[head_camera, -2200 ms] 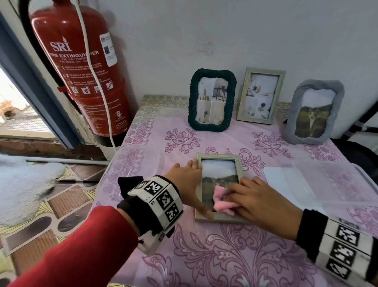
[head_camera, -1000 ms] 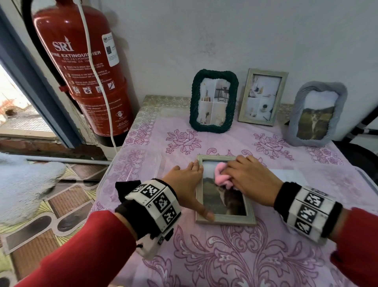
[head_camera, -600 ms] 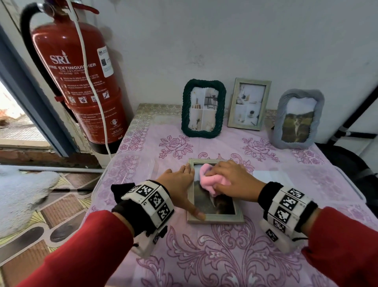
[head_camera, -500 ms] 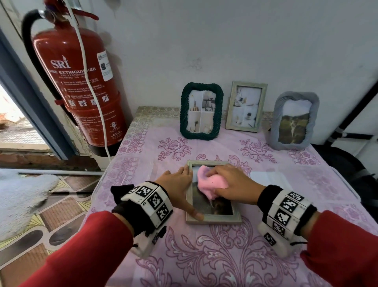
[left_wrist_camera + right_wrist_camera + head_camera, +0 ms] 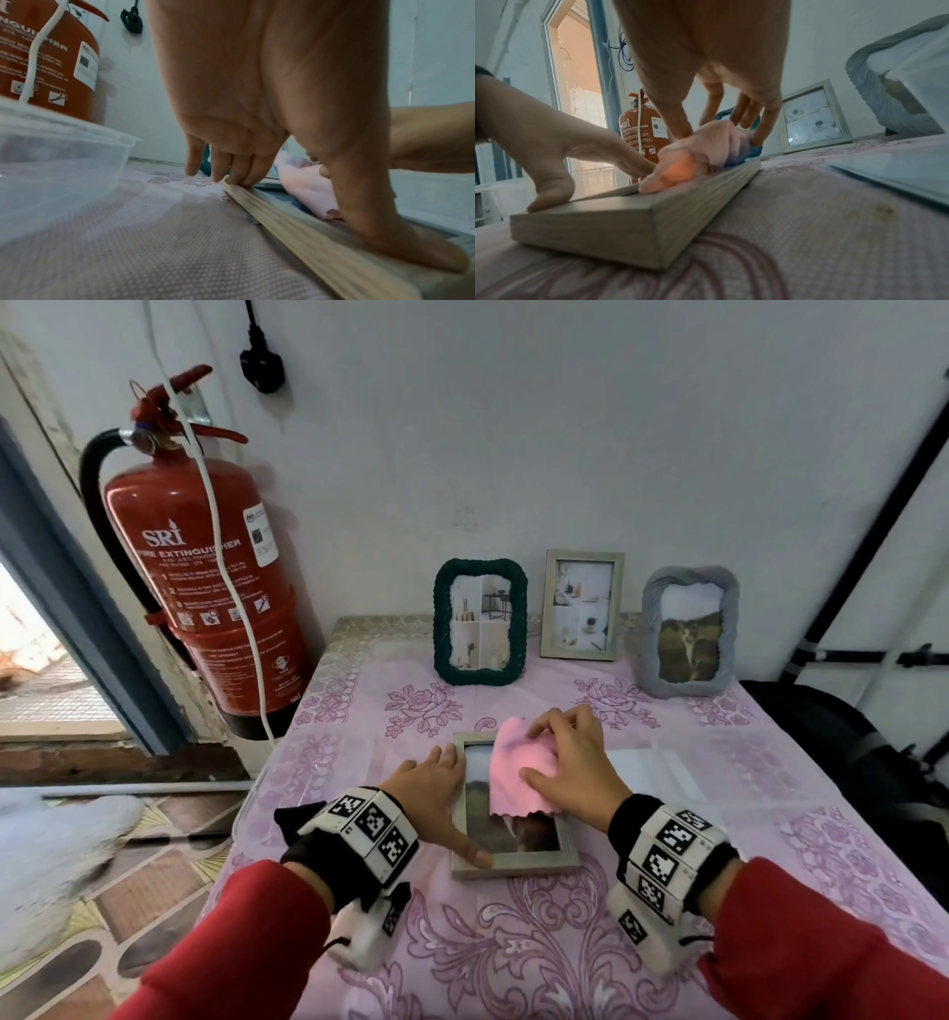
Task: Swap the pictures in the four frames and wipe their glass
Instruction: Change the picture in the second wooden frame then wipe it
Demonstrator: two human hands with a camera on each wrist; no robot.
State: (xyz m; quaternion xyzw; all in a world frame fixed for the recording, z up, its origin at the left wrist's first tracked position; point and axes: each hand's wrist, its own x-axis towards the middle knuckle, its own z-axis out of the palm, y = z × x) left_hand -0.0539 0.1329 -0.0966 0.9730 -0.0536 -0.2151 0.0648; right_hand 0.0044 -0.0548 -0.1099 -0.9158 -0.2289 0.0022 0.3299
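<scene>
A pale wooden frame (image 5: pixel 516 862) lies flat on the pink tablecloth (image 5: pixel 513 942) with a dog picture under its glass. My left hand (image 5: pixel 436 788) presses on its left rail with straight fingers, and its thumb sits on the near left corner. A pink cloth (image 5: pixel 516 773) lies spread over the upper glass. My right hand (image 5: pixel 570 762) holds the cloth, curled fingertips at its far edge and thumb on top. In the right wrist view the cloth (image 5: pixel 700 146) is bunched under those fingers. A green rope frame (image 5: pixel 480 621), a second wooden frame (image 5: pixel 583 603) and a grey frame (image 5: pixel 688 631) stand against the wall.
A red fire extinguisher (image 5: pixel 205 588) hangs left of the table. A clear plastic tub (image 5: pixel 51 162) sits left of my left hand. A clear flat lid (image 5: pixel 652 778) lies right of the frame. A black bag (image 5: pixel 821 737) is beyond the table's right edge.
The cloth went from a bunched wad rubbed up the glass to a spread sheet over its upper half. My left hand stayed on the frame. The head view has tilted upward.
</scene>
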